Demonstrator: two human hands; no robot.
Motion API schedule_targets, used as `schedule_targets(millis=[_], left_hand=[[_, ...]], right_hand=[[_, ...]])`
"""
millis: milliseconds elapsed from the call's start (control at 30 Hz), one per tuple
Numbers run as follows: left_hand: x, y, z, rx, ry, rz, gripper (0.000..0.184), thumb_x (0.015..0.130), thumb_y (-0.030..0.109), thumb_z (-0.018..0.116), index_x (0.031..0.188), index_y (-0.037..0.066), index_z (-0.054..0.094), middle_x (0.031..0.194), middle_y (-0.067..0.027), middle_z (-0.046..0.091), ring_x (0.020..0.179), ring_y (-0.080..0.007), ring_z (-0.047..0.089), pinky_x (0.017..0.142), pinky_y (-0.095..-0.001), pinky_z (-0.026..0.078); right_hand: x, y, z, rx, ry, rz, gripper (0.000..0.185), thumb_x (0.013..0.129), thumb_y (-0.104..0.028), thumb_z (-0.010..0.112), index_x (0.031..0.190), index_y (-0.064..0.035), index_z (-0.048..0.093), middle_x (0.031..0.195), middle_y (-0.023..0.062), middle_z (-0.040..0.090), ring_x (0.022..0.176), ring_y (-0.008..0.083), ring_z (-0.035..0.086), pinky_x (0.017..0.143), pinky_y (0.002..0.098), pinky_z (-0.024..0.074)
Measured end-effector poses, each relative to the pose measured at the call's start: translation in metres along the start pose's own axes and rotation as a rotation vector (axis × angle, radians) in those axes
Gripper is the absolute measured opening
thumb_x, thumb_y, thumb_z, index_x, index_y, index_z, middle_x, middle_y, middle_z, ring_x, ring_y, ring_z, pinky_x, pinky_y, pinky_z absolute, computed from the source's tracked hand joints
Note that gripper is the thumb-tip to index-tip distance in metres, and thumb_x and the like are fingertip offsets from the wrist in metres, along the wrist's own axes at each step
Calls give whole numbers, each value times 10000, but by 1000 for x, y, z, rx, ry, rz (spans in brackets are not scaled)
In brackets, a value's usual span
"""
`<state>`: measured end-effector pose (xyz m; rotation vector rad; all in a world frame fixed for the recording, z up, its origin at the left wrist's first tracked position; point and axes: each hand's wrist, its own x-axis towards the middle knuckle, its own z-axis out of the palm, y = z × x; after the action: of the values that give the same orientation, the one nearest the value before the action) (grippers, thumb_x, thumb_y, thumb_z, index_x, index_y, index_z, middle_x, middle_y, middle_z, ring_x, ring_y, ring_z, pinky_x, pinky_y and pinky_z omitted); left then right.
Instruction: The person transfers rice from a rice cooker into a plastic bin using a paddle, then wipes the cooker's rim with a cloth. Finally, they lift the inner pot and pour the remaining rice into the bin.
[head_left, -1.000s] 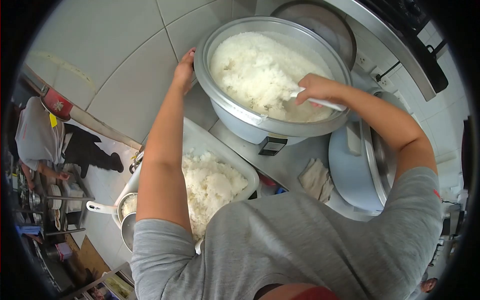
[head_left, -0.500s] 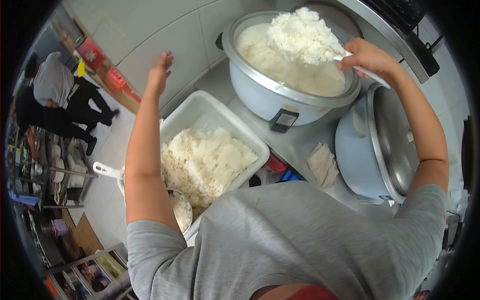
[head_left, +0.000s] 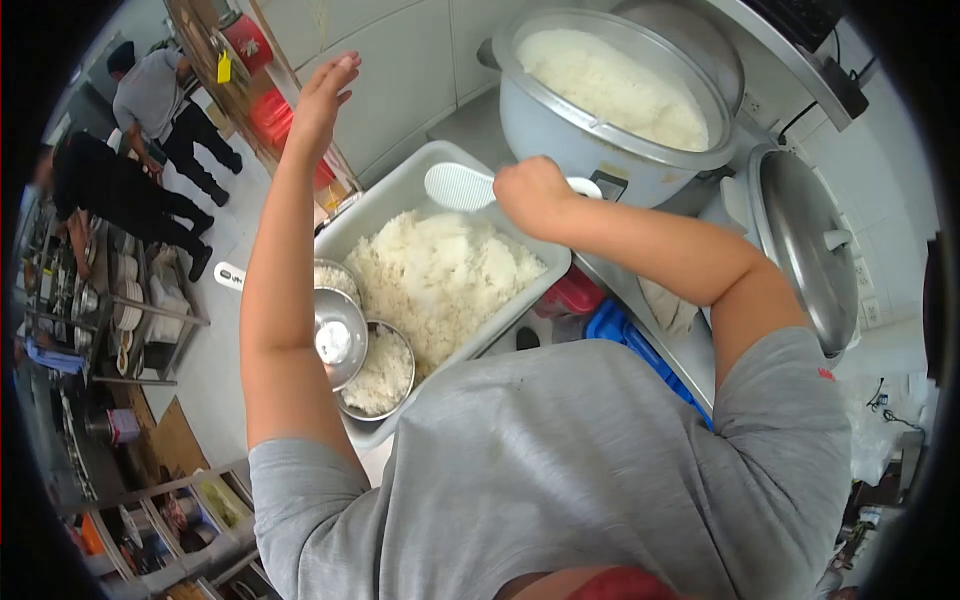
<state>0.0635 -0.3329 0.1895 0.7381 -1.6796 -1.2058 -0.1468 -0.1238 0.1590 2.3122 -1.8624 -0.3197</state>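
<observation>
My right hand (head_left: 532, 197) is closed around the handle of a white rice paddle (head_left: 458, 187), whose ribbed blade lies over the far part of a white plastic tub (head_left: 440, 152). No clump of rice shows on the blade. Below it, a mound of cooked rice (head_left: 430, 270) fills much of the tub. My left hand (head_left: 322, 105) is raised beyond the tub's left side, fingers stretched out, holding nothing. Metal bowls (head_left: 341, 338), some with rice in them, sit at the tub's near left end, partly behind my left forearm.
An uncovered rice cooker (head_left: 550, 115) full of rice stands at the back, with a lidded cooker (head_left: 800, 250) to its right. A folded cloth (head_left: 668, 305) lies on the steel counter. Two people (head_left: 150, 100) stand at the far left near a shelf rack (head_left: 150, 310).
My right hand has moved the paddle from above the open cooker, left to the tub; the large clump of rice has left the blade. My left hand stays raised, slightly higher.
</observation>
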Motion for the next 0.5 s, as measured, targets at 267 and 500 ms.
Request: schedule_targets(millis=[267, 500], left_hand=[[-7, 27, 102, 444, -217, 462, 455, 784, 363, 657, 1142, 96, 571, 1181, -104, 549, 1102, -248, 501, 934, -321, 378], [3, 21, 218, 770, -383, 956, 661, 669, 443, 727, 1205, 129, 502, 1244, -119, 473, 1208, -306, 375, 1022, -457, 231]], right_hand=[[-112, 70, -70, 280, -172, 252, 312, 678, -306, 665, 810, -24, 635, 759, 173, 626, 740, 341, 608, 659, 422, 468], [-181, 137, -86, 450, -83, 226, 290, 657, -243, 719, 790, -5, 619, 685, 132, 609, 600, 274, 584, 568, 368, 446]])
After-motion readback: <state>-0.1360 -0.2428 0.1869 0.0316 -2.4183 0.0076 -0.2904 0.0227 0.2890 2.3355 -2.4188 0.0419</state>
